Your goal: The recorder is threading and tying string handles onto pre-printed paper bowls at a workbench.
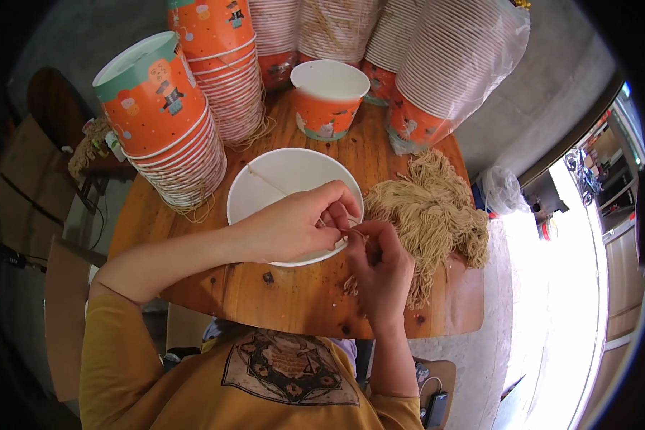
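A white paper bucket [314,168] stands before me on the wooden table, its wide mouth toward me. A thin tan string [267,182] crosses its inside from the far left rim toward my fingers. My left hand [294,226] reaches over the near right rim, fingers curled and closed on the string. Right beside it my right hand [381,269] pinches the string between thumb and forefinger, just outside the rim. The fingertips of both hands nearly touch, and the exact grip is partly hidden. Close to my right hand lies a pile of tan strings [426,215].
Tall stacks of orange paper buckets [154,100] rise at the left, some with strings hanging. A single orange bucket [328,115] stands behind the white one. Plastic-wrapped stacks [451,64] line the back of the wooden table [229,294]. A chair [64,315] is at the left.
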### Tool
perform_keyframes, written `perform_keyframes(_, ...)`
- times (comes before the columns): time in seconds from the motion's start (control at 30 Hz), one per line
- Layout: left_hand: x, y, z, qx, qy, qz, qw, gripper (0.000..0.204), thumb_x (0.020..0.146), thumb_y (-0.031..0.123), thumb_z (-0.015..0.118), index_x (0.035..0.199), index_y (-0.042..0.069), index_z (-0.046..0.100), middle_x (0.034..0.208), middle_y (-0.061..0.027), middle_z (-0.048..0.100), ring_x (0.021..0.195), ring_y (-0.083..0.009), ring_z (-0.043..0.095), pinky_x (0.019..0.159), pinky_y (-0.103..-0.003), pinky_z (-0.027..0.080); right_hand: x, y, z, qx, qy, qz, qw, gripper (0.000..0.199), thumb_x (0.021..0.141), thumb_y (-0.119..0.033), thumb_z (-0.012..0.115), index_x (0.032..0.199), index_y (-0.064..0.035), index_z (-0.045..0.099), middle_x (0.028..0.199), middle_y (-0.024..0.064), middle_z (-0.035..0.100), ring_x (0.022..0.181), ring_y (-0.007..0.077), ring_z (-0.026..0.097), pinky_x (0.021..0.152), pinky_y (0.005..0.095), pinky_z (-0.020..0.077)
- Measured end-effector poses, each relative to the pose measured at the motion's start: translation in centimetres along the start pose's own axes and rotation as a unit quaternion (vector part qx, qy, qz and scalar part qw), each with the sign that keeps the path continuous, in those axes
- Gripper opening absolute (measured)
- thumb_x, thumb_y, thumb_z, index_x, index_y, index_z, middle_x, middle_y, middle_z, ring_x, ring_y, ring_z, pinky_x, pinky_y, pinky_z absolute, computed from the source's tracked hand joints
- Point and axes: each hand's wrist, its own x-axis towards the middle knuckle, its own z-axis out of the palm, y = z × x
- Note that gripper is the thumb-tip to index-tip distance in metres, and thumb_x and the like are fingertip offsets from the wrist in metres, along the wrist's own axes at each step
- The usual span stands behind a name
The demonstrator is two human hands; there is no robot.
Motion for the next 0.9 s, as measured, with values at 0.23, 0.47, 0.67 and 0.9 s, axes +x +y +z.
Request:
perform_keyframes(0.23, -0.3, 0.8, 0.1, 0.02, 0.005, -0.019, 1.0, 0.035, 0.087, -0.005, 0.056, 0.12, 0.005, 0.047, 0.099, -0.0043, 0.053, 0.094, -0.0099, 0.054, 0.082, -0.026, 0.049, 0.0, -0.5, -0.2, -0.028, 0.002, -0.007, 1.0, 0.014, 0.082, -0.013, 0.074, 0.09, -0.0078, 0.063, 0.054, 0.0018, 0.043, 0.046, 0.0134, 0.042, 0.046, 0.0288, 0.0369)
perform_keyframes(0.47, 0.0, -0.2, 0.7, 0.229, 0.053, 0.194, 0.952, 0.038, 0.086, -0.005, 0.056, 0.121, 0.007, 0.046, 0.095, -0.0082, 0.053, 0.084, -0.0213, 0.058, 0.075, -0.033, 0.049, 0.2, -0.3, 0.0, -0.01, 0.0, -0.007, 1.0, 0.011, 0.084, -0.011, 0.071, 0.088, -0.0067, 0.062, 0.054, 0.0013, 0.046, 0.046, 0.0116, 0.043, 0.046, 0.0272, 0.0376)
perform_keyframes(0.67, -0.2, -0.6, 0.4, 0.228, 0.038, 0.167, 0.958, 0.03, 0.086, -0.003, 0.057, 0.114, 0.004, 0.05, 0.098, -0.0103, 0.048, 0.087, -0.0244, 0.057, 0.073, -0.036, 0.047, -0.1, 1.0, 1.0, 0.144, -0.003, 0.064, 0.988, 0.009, 0.086, -0.009, 0.068, 0.09, -0.0045, 0.061, 0.058, -0.0031, 0.047, 0.053, 0.0033, 0.038, 0.048, 0.0218, 0.0354)
perform_keyframes(0.9, -0.6, -0.3, 0.1, 0.256, 0.041, 0.097, 0.961, 0.013, 0.087, 0.004, 0.059, 0.098, 0.002, 0.052, 0.102, -0.0101, 0.046, 0.089, -0.0245, 0.057, 0.073, -0.033, 0.048, -0.4, 0.6, 1.2, 0.006, 0.026, -0.013, 1.0, 0.012, 0.084, -0.008, 0.071, 0.09, -0.006, 0.06, 0.058, 0.0001, 0.048, 0.05, 0.009, 0.044, 0.048, 0.0252, 0.0399)
